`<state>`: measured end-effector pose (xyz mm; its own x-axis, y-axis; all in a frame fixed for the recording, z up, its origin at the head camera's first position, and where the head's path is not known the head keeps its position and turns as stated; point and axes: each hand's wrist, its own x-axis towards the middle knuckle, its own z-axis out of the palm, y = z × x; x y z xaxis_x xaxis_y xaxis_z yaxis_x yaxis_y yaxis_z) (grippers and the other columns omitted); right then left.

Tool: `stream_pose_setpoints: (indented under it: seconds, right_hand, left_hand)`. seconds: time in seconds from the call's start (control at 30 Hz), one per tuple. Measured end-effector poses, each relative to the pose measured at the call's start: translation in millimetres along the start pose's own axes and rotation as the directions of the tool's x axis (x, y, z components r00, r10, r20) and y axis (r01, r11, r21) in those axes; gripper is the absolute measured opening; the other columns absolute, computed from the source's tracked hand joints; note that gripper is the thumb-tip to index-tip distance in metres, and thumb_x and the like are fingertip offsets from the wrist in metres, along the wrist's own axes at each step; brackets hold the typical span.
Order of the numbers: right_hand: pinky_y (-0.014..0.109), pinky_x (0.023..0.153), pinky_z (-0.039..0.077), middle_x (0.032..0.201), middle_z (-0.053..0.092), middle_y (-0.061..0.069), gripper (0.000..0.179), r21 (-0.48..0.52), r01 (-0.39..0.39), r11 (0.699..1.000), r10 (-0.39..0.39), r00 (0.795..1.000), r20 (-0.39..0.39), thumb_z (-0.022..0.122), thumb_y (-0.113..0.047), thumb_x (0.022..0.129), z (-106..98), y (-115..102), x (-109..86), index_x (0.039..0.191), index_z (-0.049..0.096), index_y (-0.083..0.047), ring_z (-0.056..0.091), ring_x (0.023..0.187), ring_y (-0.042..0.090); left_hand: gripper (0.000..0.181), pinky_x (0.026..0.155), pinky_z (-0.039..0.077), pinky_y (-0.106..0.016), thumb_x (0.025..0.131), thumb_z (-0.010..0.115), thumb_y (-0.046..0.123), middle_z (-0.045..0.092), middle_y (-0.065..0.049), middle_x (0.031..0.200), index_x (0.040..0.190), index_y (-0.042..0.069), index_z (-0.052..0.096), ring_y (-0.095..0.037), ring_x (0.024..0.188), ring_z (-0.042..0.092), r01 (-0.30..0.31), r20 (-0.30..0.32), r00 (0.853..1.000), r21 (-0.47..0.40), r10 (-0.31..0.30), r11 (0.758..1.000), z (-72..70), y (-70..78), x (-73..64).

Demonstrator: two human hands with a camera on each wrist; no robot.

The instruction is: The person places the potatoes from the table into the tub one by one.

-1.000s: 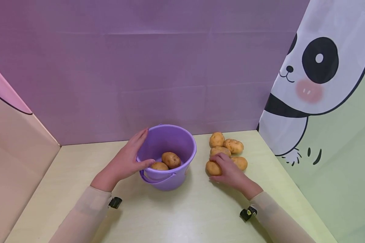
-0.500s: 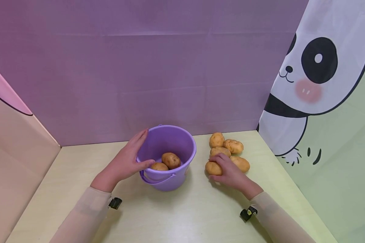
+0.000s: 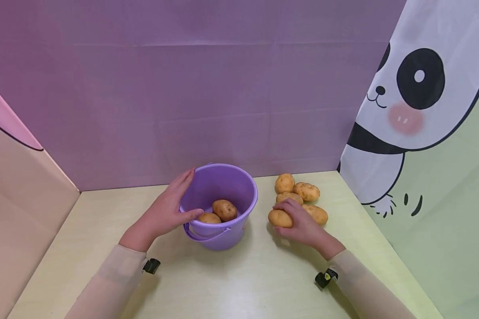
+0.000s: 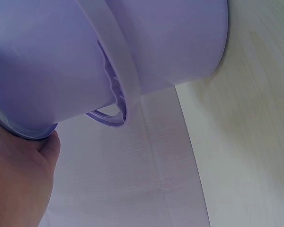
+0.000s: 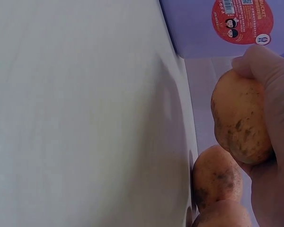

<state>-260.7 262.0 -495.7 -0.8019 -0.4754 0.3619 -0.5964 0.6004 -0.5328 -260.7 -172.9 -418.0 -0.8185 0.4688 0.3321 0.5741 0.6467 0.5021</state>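
Observation:
A purple bucket [image 3: 219,237] stands upright at mid-table with its handle hanging down on the near side. Inside it lie two potatoes, one browner potato [image 3: 224,210] and one partly behind the near rim. My left hand [image 3: 165,217] holds the bucket at its left rim, thumb laid over the near edge and fingers spread along the side. To the right, my right hand [image 3: 301,223] grips a potato [image 5: 241,116] between thumb and fingers, low over the table. Its soil-specked skin shows in the right wrist view.
Behind the right hand sit more potatoes: a round potato [image 3: 284,183], an oblong potato [image 3: 307,191], a potato [image 3: 289,198] and a potato [image 3: 316,214] partly hidden by the hand. A purple backdrop [image 3: 207,102] rises behind the table [image 3: 223,288]; a panda-print panel [image 3: 419,177] stands right.
The gripped potato and right hand have shifted slightly left and up. The potato behind that hand has shifted a little right. The left hand and bucket stay put.

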Motion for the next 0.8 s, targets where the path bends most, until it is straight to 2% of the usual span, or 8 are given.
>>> stream_pose_setpoints:
  seconds: [0.23,0.57,0.8]
  right_hand:
    - [0.052,0.102,0.058,0.138,0.064,0.005,0.053,-0.002,0.007,1.000,-0.007,1.000,-0.019,0.091,-0.016,0.087,-1,-2,3.4,0.135,0.071,-0.009,0.062,0.124,0.027]
    - [0.057,0.104,0.057,0.137,0.065,0.011,0.050,-0.018,0.067,0.998,-0.068,0.996,-0.051,0.091,-0.016,0.085,-8,-6,8.0,0.131,0.073,-0.010,0.058,0.130,0.034]
    - [0.053,0.101,0.058,0.137,0.065,0.007,0.047,-0.012,0.055,0.998,-0.056,0.997,-0.047,0.090,-0.016,0.087,-13,-10,10.1,0.131,0.073,-0.011,0.061,0.126,0.030]
  left_hand:
    - [0.109,0.128,0.028,-0.070,0.096,0.081,0.049,0.020,-0.020,0.182,0.174,-0.002,0.024,-0.043,0.167,0.020,0.003,-0.004,1.000,-0.006,-0.003,1.000,0.3,0.8,-0.4]
    - [0.109,0.129,0.027,-0.069,0.096,0.080,0.050,0.019,-0.021,0.182,0.174,-0.002,0.024,-0.043,0.168,0.019,0.003,-0.003,1.000,-0.008,-0.003,1.000,0.6,-0.2,-0.4]
    - [0.109,0.129,0.027,-0.069,0.096,0.081,0.049,0.020,-0.022,0.182,0.174,-0.003,0.024,-0.043,0.168,0.019,0.003,-0.003,1.000,-0.010,-0.003,1.000,0.9,0.1,-0.5]
